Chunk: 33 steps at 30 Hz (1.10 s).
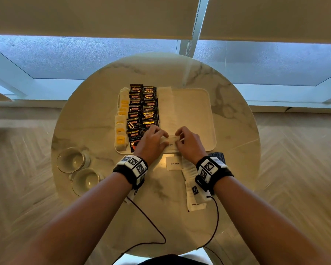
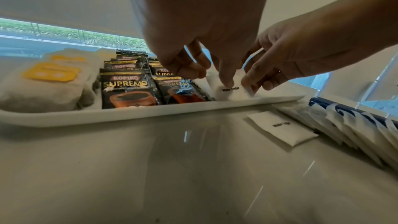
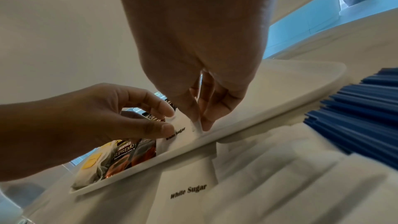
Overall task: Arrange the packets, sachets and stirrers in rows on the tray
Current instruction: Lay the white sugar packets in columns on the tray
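Near the lower middle of the head view, the left hand [image 1: 153, 139] and right hand [image 1: 187, 142] both pinch one white sugar sachet [image 2: 231, 89], setting it at the near end of the white sachet row [image 1: 165, 108] on the tray [image 1: 199, 111]. Tea bags [image 1: 121, 119] and two rows of coffee packets [image 1: 141, 111] already lie in place. More sugar sachets [image 1: 191, 180] and blue packets [image 3: 355, 108] wait on the tabletop [image 1: 96, 115], so I judge it roughly half done.

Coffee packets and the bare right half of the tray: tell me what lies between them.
A row of white sugar sachets lies between the coffee packets and the tray floor, clearest in the head view.
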Tool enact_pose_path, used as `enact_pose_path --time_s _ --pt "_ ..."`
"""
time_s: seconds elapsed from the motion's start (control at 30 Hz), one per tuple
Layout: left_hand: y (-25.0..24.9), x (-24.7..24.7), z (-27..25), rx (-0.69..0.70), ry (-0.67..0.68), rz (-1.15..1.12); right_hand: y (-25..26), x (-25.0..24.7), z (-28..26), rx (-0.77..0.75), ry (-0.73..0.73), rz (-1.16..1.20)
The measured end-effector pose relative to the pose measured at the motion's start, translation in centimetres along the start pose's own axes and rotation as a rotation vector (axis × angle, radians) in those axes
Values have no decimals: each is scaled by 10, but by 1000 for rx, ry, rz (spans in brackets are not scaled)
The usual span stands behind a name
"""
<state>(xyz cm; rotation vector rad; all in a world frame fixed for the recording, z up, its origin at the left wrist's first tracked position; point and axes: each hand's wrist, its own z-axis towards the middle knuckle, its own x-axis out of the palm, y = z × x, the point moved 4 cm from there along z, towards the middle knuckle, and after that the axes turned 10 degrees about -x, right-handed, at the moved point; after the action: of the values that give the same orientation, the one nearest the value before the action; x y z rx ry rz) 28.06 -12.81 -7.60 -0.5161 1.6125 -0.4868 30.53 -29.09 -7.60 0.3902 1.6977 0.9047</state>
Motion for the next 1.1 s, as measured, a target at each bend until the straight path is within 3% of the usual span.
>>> enact_pose_path --time_s 0.13,0.43,0.57,0.7,0.93,1.1 --pt "2 7 2 -16 78 58 -7 5 2 1 -7 -45" --pt "-2 7 2 -3 52 67 -11 5 6 6 -15 -21" --pt "-9 3 -16 85 2 77 -8 -2 -1 7 -33 -7" --pt "-6 21 -53 161 117 141 -6 -11 -19 0 -64 13" --pt "-4 39 -83 41 105 298 -3 -8 -59 -33 -66 26" --pt "-2 36 -85 -123 191 213 -1 0 -77 -38 -10 30"
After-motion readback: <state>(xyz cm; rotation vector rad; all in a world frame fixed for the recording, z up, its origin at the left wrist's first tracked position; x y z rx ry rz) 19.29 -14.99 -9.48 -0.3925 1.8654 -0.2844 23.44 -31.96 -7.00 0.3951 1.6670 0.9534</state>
